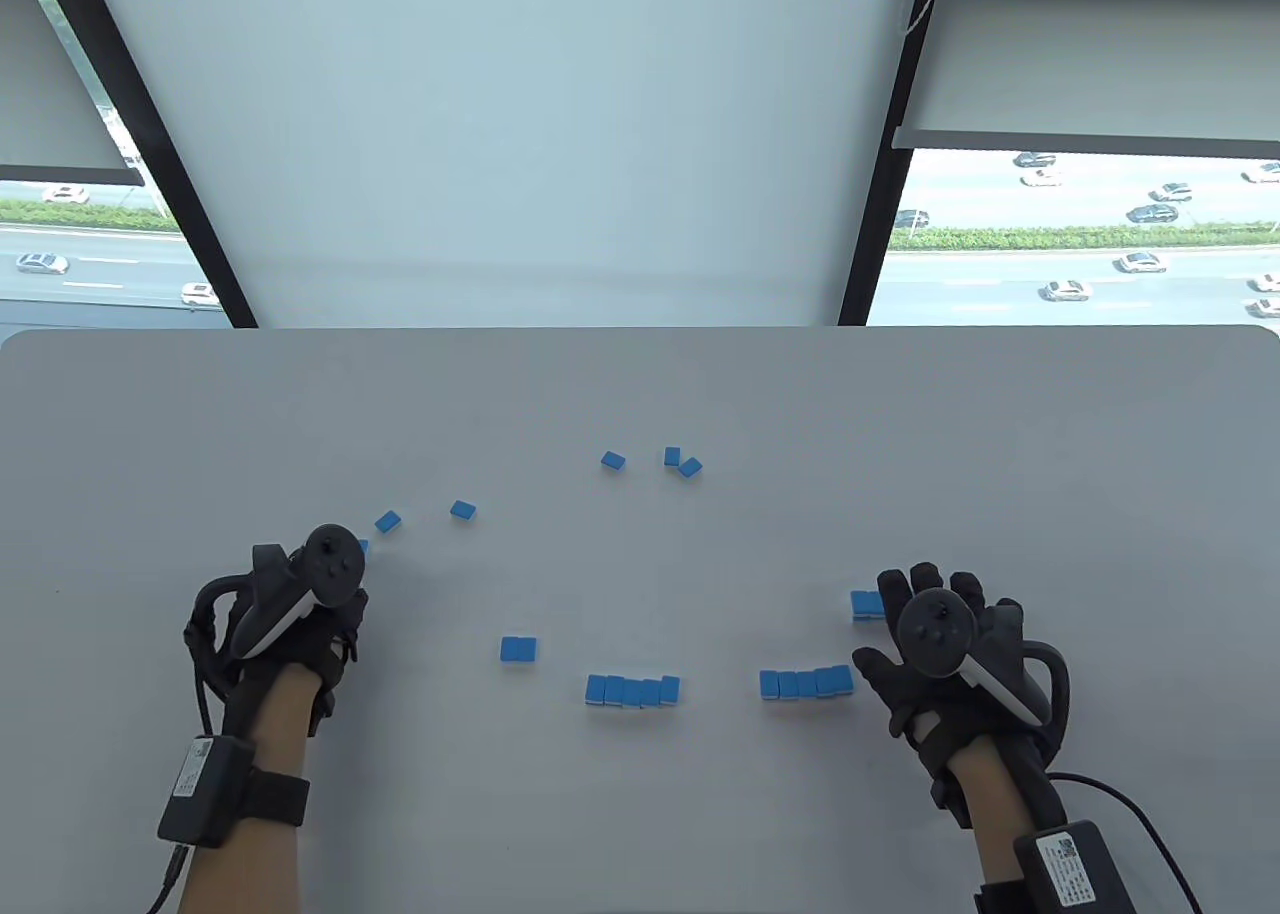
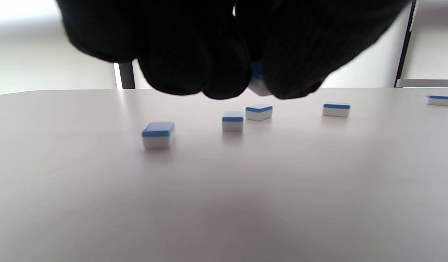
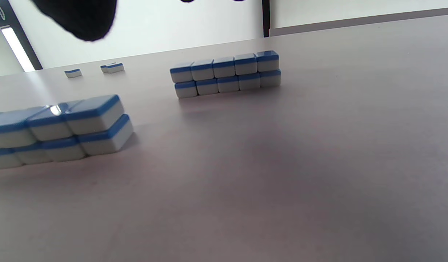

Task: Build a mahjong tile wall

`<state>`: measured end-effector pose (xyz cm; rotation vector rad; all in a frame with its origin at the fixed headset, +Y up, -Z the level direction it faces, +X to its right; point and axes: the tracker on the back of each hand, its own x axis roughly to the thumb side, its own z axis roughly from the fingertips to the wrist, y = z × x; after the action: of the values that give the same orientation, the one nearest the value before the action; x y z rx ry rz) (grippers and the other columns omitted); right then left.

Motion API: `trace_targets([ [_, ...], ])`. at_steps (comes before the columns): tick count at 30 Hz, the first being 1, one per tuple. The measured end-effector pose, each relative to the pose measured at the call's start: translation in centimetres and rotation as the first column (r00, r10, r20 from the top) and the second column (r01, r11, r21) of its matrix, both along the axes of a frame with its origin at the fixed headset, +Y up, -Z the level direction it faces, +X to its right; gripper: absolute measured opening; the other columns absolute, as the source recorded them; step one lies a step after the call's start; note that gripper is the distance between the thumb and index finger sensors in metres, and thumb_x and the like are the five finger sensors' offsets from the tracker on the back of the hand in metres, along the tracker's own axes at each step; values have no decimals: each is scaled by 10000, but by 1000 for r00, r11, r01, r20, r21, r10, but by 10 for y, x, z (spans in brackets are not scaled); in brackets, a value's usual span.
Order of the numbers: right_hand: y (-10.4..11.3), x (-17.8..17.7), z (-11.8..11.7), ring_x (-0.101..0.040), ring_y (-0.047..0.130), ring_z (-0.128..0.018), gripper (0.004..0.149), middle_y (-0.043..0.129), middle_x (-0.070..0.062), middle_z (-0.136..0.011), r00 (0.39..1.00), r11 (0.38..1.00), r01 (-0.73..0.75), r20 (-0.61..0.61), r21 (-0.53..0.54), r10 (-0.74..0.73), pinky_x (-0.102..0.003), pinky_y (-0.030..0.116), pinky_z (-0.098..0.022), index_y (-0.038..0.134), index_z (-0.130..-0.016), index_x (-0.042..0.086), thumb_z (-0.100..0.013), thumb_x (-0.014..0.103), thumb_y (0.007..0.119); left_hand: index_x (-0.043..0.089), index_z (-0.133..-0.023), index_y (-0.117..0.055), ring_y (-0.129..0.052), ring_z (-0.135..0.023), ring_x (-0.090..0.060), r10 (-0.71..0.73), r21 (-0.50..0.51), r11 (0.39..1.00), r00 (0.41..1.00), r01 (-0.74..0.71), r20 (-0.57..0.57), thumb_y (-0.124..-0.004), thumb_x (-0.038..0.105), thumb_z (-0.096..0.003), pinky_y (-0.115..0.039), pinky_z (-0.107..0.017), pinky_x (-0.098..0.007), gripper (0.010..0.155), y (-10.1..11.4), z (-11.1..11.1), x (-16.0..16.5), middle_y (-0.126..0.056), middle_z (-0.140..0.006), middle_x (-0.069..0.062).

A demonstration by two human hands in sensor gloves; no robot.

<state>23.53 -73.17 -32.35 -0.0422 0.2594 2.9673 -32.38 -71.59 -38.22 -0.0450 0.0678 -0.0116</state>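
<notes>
A: From above, the left hand (image 1: 300, 624) hovers by the loose tiles (image 1: 388, 522); the right hand (image 1: 945, 654) lies flat, fingers spread, beside the right wall (image 1: 806, 683).

B: At the left wrist, the fingers (image 2: 224, 65) pinch one tile (image 2: 258, 82) just off the table (image 2: 224, 189).

A: The right wrist shows both walls, the left wall (image 3: 226, 74) two tiles high.

B: A careless thumb could topple the near stack.

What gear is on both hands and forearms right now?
Both the left hand and right hand wear black knit gloves, each with a dark tracker, white-handled with a black ring, strapped on its back. A black box with a white label sits on each wrist strap, with black cables trailing. Forearms are bare, with no sleeves.
</notes>
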Motion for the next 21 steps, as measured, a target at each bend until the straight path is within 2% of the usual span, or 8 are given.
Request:
trace_targets([
  [9,0,-1,0,-404,159,-1037,803,183,0,-1163,1000,1000,-3,-3,-4,3,-656,139,-666,263,-1085,352,-455,645,666,227,-955,-760,-929,-675,-249,52,-36,998,985,-46,163,-897,422,-410,-763,-588,-543,595,8,13,48,-886,-859,11],
  [16,0,-1,0,-404,162,-1036,802,183,1,-1163,1000,1000,-2,-2,-4,2,-656,140,-666,263,-1085,352,-456,643,667,250,-956,-744,-919,-687,-236,86,-135,990,960,-52,266,-907,414,-408,-759,-595,-535,594,-1,17,72,-869,-864,29],
  [21,0,-1,0,-404,162,-1037,802,184,1,-1163,1000,1000,-3,-1,-4,3,-656,139,-666,264,-1085,352,-456,643,667,247,-953,-747,-920,-686,-235,69,-185,983,952,-13,299,-912,412,-407,-762,-594,-535,593,-10,18,87,-872,-860,30],
])
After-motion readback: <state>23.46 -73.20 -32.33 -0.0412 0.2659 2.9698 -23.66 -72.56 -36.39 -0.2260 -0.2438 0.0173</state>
